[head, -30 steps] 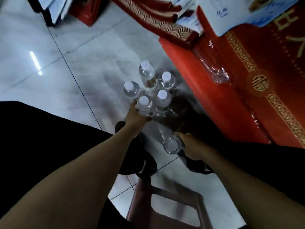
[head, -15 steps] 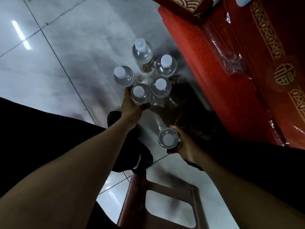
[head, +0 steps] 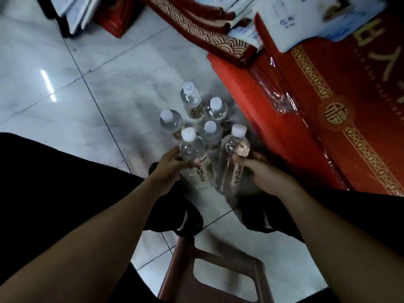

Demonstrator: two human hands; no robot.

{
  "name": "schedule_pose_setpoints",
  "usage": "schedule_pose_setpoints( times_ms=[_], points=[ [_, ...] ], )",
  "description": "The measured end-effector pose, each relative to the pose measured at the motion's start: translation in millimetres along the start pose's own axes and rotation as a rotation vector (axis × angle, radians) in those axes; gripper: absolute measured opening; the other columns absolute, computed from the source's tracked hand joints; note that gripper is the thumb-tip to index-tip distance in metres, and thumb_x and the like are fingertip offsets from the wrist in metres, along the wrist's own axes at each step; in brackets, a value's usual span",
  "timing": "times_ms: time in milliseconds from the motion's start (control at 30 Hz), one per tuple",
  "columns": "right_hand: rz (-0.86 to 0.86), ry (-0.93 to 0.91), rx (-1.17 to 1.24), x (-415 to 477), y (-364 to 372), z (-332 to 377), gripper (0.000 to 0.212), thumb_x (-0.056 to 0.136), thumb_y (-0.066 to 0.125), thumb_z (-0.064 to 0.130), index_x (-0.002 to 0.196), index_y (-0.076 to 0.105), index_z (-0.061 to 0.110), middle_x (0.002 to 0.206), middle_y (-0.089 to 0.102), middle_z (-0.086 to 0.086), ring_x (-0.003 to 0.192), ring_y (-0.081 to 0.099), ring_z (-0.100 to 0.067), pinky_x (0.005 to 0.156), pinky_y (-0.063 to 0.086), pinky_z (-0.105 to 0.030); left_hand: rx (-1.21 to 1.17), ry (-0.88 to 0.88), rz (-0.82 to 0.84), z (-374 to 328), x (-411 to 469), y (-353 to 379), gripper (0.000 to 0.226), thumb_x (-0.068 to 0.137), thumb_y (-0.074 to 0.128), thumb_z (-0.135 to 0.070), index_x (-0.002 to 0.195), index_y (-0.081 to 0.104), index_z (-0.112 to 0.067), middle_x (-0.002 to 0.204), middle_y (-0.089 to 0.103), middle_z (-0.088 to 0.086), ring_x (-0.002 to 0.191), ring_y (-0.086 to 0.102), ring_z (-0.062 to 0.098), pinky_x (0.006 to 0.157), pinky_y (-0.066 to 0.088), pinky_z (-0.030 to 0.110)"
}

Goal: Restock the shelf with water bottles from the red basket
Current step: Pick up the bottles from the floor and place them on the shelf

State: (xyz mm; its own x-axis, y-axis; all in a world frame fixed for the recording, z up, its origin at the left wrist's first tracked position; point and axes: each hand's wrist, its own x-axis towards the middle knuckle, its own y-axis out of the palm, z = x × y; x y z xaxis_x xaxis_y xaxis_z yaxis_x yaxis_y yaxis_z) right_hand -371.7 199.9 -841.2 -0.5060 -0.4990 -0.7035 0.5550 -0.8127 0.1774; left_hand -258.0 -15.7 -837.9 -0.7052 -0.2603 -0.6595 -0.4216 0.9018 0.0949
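Several clear water bottles with white caps stand in a cluster on the tiled floor [head: 122, 101]. My left hand [head: 171, 166] grips the nearest bottle [head: 193, 154] of the cluster at its body. My right hand [head: 260, 169] holds another bottle [head: 232, 162] next to the cluster's right side, cap pointing away from me. The other bottles [head: 213, 110] stand upright behind these two. No red basket or shelf can be made out.
Red gift boxes with gold patterns [head: 328, 110] lie stacked at the right and back, close to the bottles. A brown plastic stool [head: 218, 278] stands between my legs, and black shoes [head: 190, 221] rest on the floor just behind the bottles.
My right hand has carried its bottle forward from near my foot up to the right side of the cluster. My left hand has stayed on the near bottle.
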Motion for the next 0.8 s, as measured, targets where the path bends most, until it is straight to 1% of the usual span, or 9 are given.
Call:
schedule_pose_setpoints(
  times_ms=[133,200,267,367,433,500,600,700,800],
  points=[
    [0.051,-0.005,0.043,-23,9,30,0.063,0.053,0.086,0.051,0.109,0.073,0.026,0.112,0.074,-0.002,0.121,0.06,-0.028,0.103,0.045,-0.044,-0.079,-0.002,0.13,-29,-24,8,0.035,0.076,0.075,-0.019,0.11,0.071,-0.013,0.097,0.074,0.011,0.082,0.069,0.03,0.072,0.052,0.041],
    [0.07,-0.038,0.148,-36,14,43,0.081,0.057,0.086,0.056,0.125,0.066,0.016,0.124,0.069,-0.009,0.122,0.06,-0.027,0.11,0.04,-0.047,-0.159,-0.004,0.15,-48,-37,18,0.037,0.078,0.074,-0.024,0.113,0.067,-0.014,0.093,0.073,0.01,0.076,0.07,0.027,0.062,0.056,0.039],
    [0.059,-0.112,0.158,-55,20,60,0.07,0.075,0.068,0.06,0.129,0.062,0.017,0.127,0.067,-0.008,0.12,0.062,-0.023,0.111,0.039,-0.047,-0.222,0.055,0.156,-68,-51,30,0.035,0.079,0.066,-0.027,0.111,0.065,-0.014,0.09,0.075,0.006,0.074,0.072,0.021,0.056,0.059,0.036],
    [0.068,-0.202,0.092,-90,27,94,0.057,0.086,0.045,0.066,0.122,0.065,0.025,0.125,0.068,-0.005,0.118,0.063,-0.023,0.104,0.044,-0.046,-0.196,0.163,0.174,-99,-71,44,0.033,0.077,0.066,-0.026,0.108,0.066,-0.014,0.092,0.074,0.006,0.082,0.069,0.024,0.067,0.06,0.038],
    [0.06,-0.264,0.087,-114,29,117,0.057,0.089,0.052,0.057,0.125,0.063,0.015,0.126,0.065,-0.014,0.118,0.061,-0.032,0.105,0.041,-0.052,-0.121,0.213,0.2,-119,-87,49,0.045,0.074,0.075,-0.016,0.117,0.063,-0.009,0.1,0.073,0.011,0.089,0.069,0.029,0.075,0.059,0.045],
    [0.048,-0.311,0.109,-137,29,135,0.054,0.082,0.055,0.029,0.127,0.056,-0.002,0.117,0.063,-0.023,0.11,0.059,-0.037,0.105,0.041,-0.055,-0.063,0.259,0.218,-140,-103,51,0.062,0.071,0.079,-0.009,0.128,0.055,-0.004,0.104,0.071,0.013,0.092,0.07,0.03,0.074,0.059,0.046],
    [0.074,-0.405,0.05,-177,28,156,0.043,0.088,0.056,0.002,0.13,0.054,0.001,0.117,0.067,-0.019,0.111,0.062,-0.036,0.103,0.045,-0.053,-0.032,0.338,0.24,-172,-125,52,0.071,0.07,0.081,-0.007,0.132,0.047,-0.003,0.106,0.071,0.013,0.095,0.071,0.029,0.08,0.058,0.051],
    [0.061,-0.544,0.014,-217,37,186,0.05,0.08,0.07,0.002,0.128,0.056,0.005,0.123,0.066,-0.02,0.116,0.062,-0.036,0.102,0.047,-0.051,-0.022,0.433,0.273,-208,-150,57,0.074,0.069,0.076,-0.013,0.135,0.045,-0.004,0.108,0.071,0.011,0.096,0.071,0.026,0.075,0.058,0.05],
    [0.008,-0.691,-0.023,-260,53,219,0.053,0.068,0.082,0.009,0.117,0.061,0.007,0.11,0.072,-0.014,0.101,0.068,-0.03,0.094,0.052,-0.05,-0.037,0.511,0.293,-245,-183,68,0.074,0.068,0.077,-0.014,0.135,0.045,-0.004,0.108,0.071,0.009,0.097,0.07,0.025,0.074,0.058,0.047]
  ],
)
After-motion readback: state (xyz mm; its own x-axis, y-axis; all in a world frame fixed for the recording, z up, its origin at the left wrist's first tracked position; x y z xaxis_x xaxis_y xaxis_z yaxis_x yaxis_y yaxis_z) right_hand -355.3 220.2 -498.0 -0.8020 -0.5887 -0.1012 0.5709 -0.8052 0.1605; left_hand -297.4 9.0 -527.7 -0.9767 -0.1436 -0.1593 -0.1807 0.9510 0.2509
